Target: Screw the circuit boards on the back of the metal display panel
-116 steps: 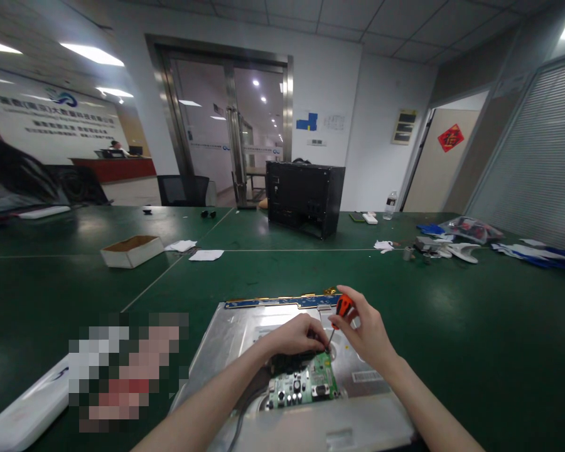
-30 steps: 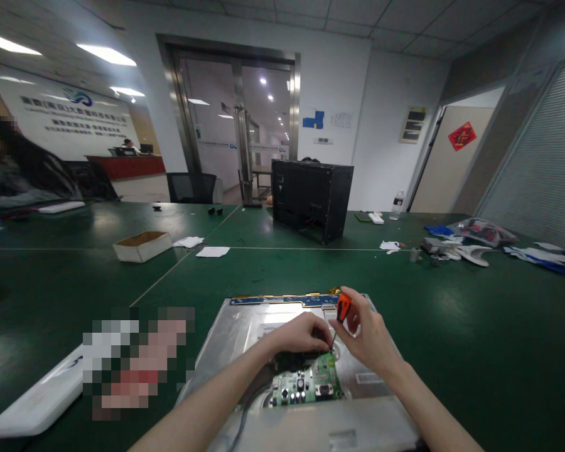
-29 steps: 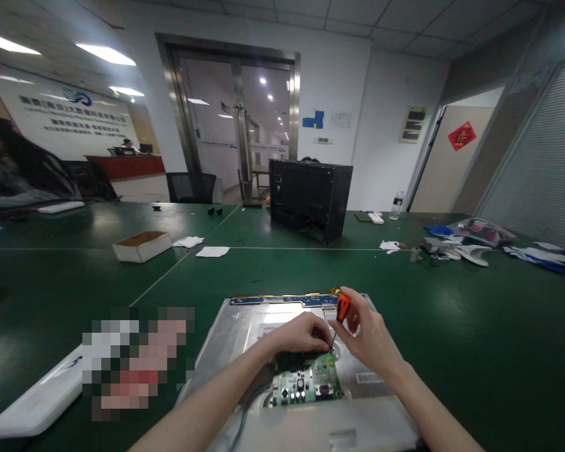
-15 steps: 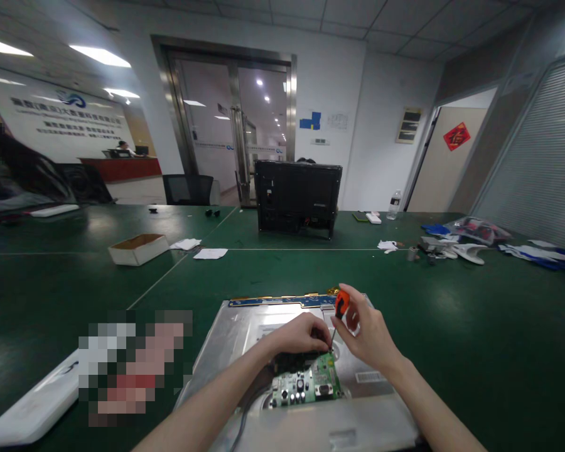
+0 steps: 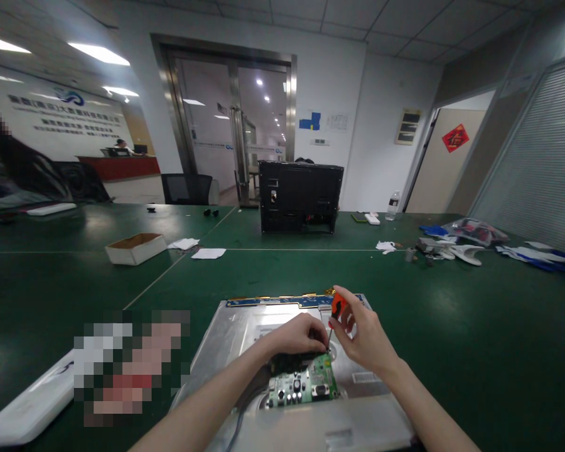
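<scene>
An orange-and-black screwdriver (image 5: 338,306) is held by its handle in the fingers of my right hand (image 5: 367,336). Its thin shaft points down at the top right corner of a green circuit board (image 5: 304,386). My left hand (image 5: 304,333) is closed, its fingertips pinched together right beside the screwdriver's tip; what they hold, if anything, is hidden. The circuit board lies on the silver metal back of a flat display panel (image 5: 230,336). Along the panel's far edge runs a narrow blue circuit strip (image 5: 263,302). A grey cable (image 5: 238,427) comes out at the board's left.
Across the green table (image 5: 207,270) stands a black monitor housing (image 5: 301,198). A white open box (image 5: 136,251) and papers (image 5: 208,253) lie to the left. Nearer is a white long piece (image 5: 28,402) beside a blurred-out patch. Parts and bags (image 5: 475,231) are at the right.
My right index finger has shifted over the top of the screwdriver handle, and the handle has turned slightly. The black monitor housing across the table has swung a little and stands straighter. My left hand stays in place.
</scene>
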`<move>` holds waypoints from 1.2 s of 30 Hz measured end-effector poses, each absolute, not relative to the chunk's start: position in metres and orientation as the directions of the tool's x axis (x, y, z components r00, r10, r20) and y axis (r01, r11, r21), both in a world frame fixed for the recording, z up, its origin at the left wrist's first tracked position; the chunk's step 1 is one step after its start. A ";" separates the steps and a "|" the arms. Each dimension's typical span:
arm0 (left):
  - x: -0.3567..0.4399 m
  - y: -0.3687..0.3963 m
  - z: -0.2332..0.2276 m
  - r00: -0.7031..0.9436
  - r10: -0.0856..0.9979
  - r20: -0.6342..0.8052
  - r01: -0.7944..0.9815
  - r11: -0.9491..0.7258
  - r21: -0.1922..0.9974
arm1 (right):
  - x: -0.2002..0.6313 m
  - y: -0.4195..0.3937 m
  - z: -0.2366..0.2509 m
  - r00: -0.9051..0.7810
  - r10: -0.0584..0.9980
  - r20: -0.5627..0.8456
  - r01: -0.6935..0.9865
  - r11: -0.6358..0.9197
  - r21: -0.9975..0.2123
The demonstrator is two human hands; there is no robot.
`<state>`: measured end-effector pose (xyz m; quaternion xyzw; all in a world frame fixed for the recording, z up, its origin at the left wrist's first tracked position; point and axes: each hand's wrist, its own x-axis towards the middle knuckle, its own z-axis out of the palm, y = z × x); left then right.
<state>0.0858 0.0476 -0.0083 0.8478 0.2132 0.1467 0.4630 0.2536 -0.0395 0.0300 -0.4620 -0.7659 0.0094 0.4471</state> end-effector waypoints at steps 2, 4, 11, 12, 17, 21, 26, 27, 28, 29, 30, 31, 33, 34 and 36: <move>0.086 0.047 -0.008 0.867 0.496 0.056 0.223 -0.486 0.845 | 0.253 -0.038 0.029 -0.152 0.708 0.689 0.715 0.560 -0.418; 0.086 0.047 -0.008 0.867 0.495 0.057 0.223 -0.488 0.844 | 0.253 -0.037 0.028 -0.137 0.704 0.696 0.724 0.551 -0.415; 0.085 0.047 -0.010 0.863 0.502 0.050 0.228 -0.477 0.849 | 0.254 -0.040 0.030 -0.192 0.728 0.658 0.710 0.566 -0.419; 0.085 0.047 -0.010 0.862 0.504 0.047 0.233 -0.478 0.847 | 0.253 -0.040 0.030 -0.192 0.732 0.654 0.708 0.565 -0.425; 0.085 0.049 -0.012 0.869 0.493 0.041 0.227 -0.471 0.852 | 0.251 -0.038 0.027 -0.156 0.697 0.700 0.739 0.552 -0.386; 0.086 0.049 -0.012 0.877 0.478 0.046 0.208 -0.464 0.861 | 0.251 -0.037 0.024 -0.147 0.685 0.714 0.757 0.542 -0.364; 0.085 0.047 -0.009 0.873 0.484 0.054 0.210 -0.475 0.855 | 0.252 -0.039 0.023 -0.185 0.688 0.701 0.728 0.575 -0.373; 0.085 0.047 -0.008 0.873 0.484 0.055 0.213 -0.480 0.851 | 0.251 -0.040 0.023 -0.183 0.691 0.699 0.721 0.578 -0.382; 0.085 0.046 -0.008 0.873 0.485 0.053 0.217 -0.484 0.848 | 0.251 -0.040 0.023 -0.180 0.693 0.698 0.716 0.579 -0.391; 0.086 0.046 -0.007 0.873 0.485 0.051 0.222 -0.487 0.845 | 0.251 -0.040 0.023 -0.175 0.693 0.700 0.713 0.579 -0.396; 0.086 0.045 -0.007 0.872 0.486 0.048 0.226 -0.488 0.843 | 0.251 -0.039 0.023 -0.167 0.689 0.706 0.714 0.578 -0.395; 0.086 0.045 -0.007 0.872 0.488 0.046 0.228 -0.486 0.844 | 0.251 -0.039 0.023 -0.159 0.682 0.714 0.719 0.576 -0.390; 0.086 0.044 -0.006 0.870 0.491 0.042 0.230 -0.478 0.848 | 0.251 -0.037 0.022 -0.144 0.663 0.735 0.734 0.570 -0.371; 0.086 0.044 -0.005 0.869 0.494 0.040 0.230 -0.473 0.850 | 0.252 -0.037 0.022 -0.138 0.655 0.743 0.743 0.564 -0.360; 0.086 0.044 -0.005 0.867 0.497 0.035 0.229 -0.461 0.857 | 0.253 -0.037 0.022 -0.132 0.652 0.747 0.753 0.556 -0.353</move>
